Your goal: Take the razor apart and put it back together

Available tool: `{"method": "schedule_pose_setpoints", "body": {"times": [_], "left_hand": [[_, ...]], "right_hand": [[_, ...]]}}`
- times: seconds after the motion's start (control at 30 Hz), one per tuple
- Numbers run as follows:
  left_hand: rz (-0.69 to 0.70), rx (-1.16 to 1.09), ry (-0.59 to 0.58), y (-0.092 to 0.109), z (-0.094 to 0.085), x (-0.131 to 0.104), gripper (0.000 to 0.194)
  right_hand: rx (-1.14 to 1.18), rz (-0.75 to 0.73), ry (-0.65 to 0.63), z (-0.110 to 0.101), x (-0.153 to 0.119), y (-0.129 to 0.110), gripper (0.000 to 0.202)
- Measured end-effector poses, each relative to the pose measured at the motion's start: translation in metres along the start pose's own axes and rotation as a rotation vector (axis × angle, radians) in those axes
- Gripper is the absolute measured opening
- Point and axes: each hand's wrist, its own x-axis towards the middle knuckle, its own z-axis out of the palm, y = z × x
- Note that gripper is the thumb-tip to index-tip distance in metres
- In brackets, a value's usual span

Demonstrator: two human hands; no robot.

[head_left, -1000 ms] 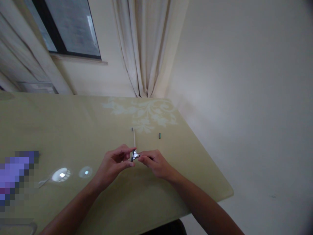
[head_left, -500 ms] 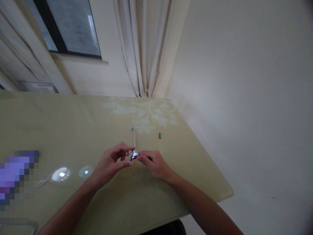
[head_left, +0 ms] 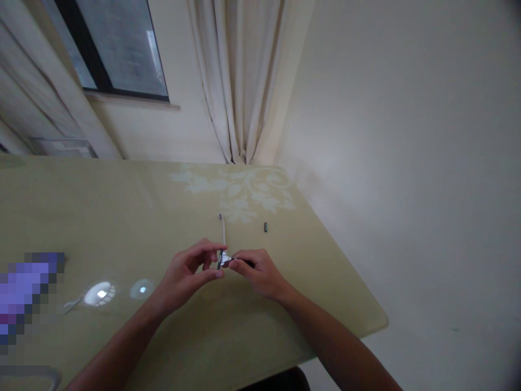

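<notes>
Both hands are on a razor (head_left: 225, 259) with a silver neck and a dark head. My left hand (head_left: 185, 274) pinches the two ends of the dark head between thumb and fingertips. Closed around the dark handle is my right hand (head_left: 257, 273), which hides most of it. Just beyond the razor lies a slim white stick (head_left: 223, 231) with a small grey end; its near part is hidden. A small dark, greenish rectangular piece (head_left: 266, 227), like a razor cartridge, rests to the right of it on the table.
The glossy, pale green table (head_left: 325, 282) ends in a slanting right edge beside a white wall (head_left: 407, 163). A pixelated purple object (head_left: 24, 288) lies at the left. Curtains (head_left: 240, 81) and a window (head_left: 122, 49) stand behind the table.
Almost nothing differs. Both hands keep their hold on the razor, and the view has shifted very slightly.
</notes>
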Motion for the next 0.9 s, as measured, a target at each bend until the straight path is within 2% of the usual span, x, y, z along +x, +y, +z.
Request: {"method": "schedule_pose_setpoints", "body": {"times": [0.23, 0.43, 0.5, 0.57, 0.63, 0.73, 0.83, 0.9], "left_hand": [[0.078, 0.028, -0.003, 0.002, 0.002, 0.0, 0.038], [0.068, 0.102, 0.024, -0.001, 0.004, -0.001, 0.038], [0.034, 0.118, 0.02, -0.001, 0.003, 0.0, 0.046], [0.004, 0.161, 0.029, -0.002, 0.001, 0.002, 0.062], [-0.005, 0.268, 0.074, -0.006, -0.002, 0.005, 0.061], [-0.02, 0.497, 0.14, -0.017, -0.004, 0.009, 0.032], [-0.1, 0.704, 0.122, -0.026, -0.003, 0.013, 0.032], [-0.173, 0.861, 0.059, -0.027, 0.0, 0.018, 0.036]], "right_hand": [[-0.004, -0.002, 0.018, -0.003, -0.001, -0.002, 0.044], [-0.057, -0.054, -0.007, -0.001, 0.0, 0.001, 0.041], [-0.064, -0.057, 0.015, -0.003, 0.0, 0.001, 0.033], [-0.002, -0.031, 0.089, -0.008, 0.002, 0.003, 0.032], [0.11, 0.018, 0.177, -0.017, 0.005, 0.006, 0.035], [0.162, 0.065, 0.281, -0.044, 0.012, 0.017, 0.033], [-0.029, 0.037, 0.45, -0.08, 0.02, 0.036, 0.031], [-0.209, 0.086, 0.554, -0.101, 0.024, 0.05, 0.031]]}}
